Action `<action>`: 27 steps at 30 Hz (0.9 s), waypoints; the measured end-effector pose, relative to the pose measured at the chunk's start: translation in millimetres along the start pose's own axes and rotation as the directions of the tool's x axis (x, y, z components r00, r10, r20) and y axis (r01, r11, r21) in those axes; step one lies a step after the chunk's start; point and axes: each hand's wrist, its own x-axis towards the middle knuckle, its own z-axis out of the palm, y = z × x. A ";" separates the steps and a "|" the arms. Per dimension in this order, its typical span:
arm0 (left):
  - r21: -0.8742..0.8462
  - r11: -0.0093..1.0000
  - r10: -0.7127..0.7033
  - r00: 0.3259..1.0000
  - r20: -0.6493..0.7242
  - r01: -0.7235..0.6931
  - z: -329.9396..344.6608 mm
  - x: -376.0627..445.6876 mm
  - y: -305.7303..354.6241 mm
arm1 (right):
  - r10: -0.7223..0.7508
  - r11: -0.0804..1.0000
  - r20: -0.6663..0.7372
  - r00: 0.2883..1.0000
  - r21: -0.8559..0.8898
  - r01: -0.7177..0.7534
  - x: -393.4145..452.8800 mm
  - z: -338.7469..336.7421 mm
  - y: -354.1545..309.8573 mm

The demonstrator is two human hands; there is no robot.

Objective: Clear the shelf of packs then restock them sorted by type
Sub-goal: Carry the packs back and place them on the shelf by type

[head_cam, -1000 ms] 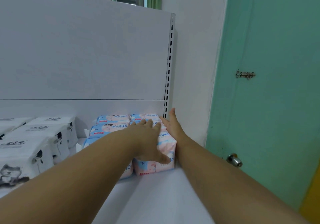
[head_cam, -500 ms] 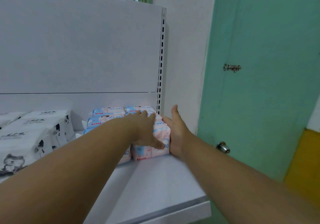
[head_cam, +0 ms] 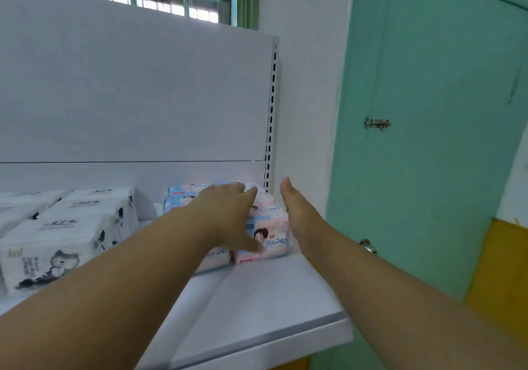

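Left hand [head_cam: 228, 215] flat, fingers spread on pink-and-blue plastic tissue packs [head_cam: 267, 236]; right hand [head_cam: 297, 212] open at their 3 o'clock. Uneven push could topple stack off white shelf [head_cam: 257, 306].

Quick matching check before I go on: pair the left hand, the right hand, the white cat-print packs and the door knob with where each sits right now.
Column one:
1. left hand
2. right hand
3. white cat-print tissue packs
4. round metal door knob

Column two:
A. left part of the white shelf
B. on top of the pink-and-blue "240" packs
C. on the green door
D. flat beside the pink-and-blue packs' right side

Pairs: 1-B, 2-D, 3-A, 4-C
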 end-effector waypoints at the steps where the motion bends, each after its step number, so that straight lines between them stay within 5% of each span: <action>1: 0.025 1.000 -0.016 1.000 0.019 0.016 1.0 -8.1 -7.6 | -0.101 0.968 0.010 0.995 -0.231 0.100 -1.8 1.4 0.0; 4: 0.099 0.992 -0.084 0.993 0.080 0.076 7.8 -29.0 -31.0 | -0.347 0.520 0.211 0.914 -0.767 0.375 -6.1 9.2 -9.8; 6: 0.119 0.989 -0.100 0.990 0.103 0.088 14.2 -36.9 -38.2 | -0.320 0.126 0.424 0.847 -0.867 0.482 -7.3 14.4 -17.6; 8: 0.095 0.992 -0.092 0.993 0.080 0.084 19.9 -39.0 -39.4 | -0.199 -0.087 0.525 0.827 -0.850 0.519 -3.6 17.9 -16.9; 18: 0.003 0.999 -0.034 0.999 0.034 0.034 19.1 -35.7 -44.8 | -0.135 -0.006 0.545 0.828 -0.836 0.549 4.0 22.3 -21.4; 23: -0.184 0.969 -0.167 0.986 -0.004 0.163 7.7 -62.5 -56.9 | -0.083 0.038 0.596 0.799 -0.799 0.600 -2.1 49.3 -36.1; 25: -0.575 0.777 -0.280 0.959 0.048 0.256 7.1 -78.2 -61.7 | -0.025 0.098 0.580 0.814 -0.809 0.580 -0.6 57.2 -35.3; 27: -0.899 0.347 -0.469 0.879 0.081 0.268 12.7 -83.3 -56.4 | -0.023 0.108 0.577 0.816 -0.810 0.576 -0.1 63.7 -30.7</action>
